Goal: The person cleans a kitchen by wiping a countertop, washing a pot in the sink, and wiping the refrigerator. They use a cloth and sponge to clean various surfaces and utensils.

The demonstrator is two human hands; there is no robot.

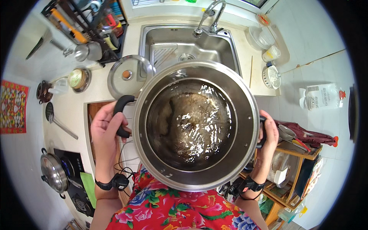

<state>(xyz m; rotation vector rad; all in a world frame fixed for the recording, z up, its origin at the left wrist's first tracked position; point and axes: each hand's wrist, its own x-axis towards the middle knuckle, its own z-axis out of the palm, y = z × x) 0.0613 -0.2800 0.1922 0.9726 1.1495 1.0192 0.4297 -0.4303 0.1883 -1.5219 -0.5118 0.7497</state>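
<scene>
A large stainless steel pot [244, 95] is held up in front of my body, between me and the sink. Water [192, 126] covers its darkened, stained bottom, and bright reflections ripple over the surface. My left hand [107, 122] grips one black side handle [123, 109]. Around the opposite black handle [262, 135] my right hand [269, 129] is closed. Past the pot's far rim lies the stainless sink [234, 57], its near part hidden by the pot. A glass lid [119, 82] with a brown knob rests at the sink's left edge.
A faucet [214, 23] rises behind the sink. On the left, a lidded pot [54, 172] stands on a black gas stove [73, 161] with a blue flame. A slotted spoon [61, 123] lies on the counter. Wooden shelves [287, 189] stand at right; a knife rack [76, 28] is at upper left.
</scene>
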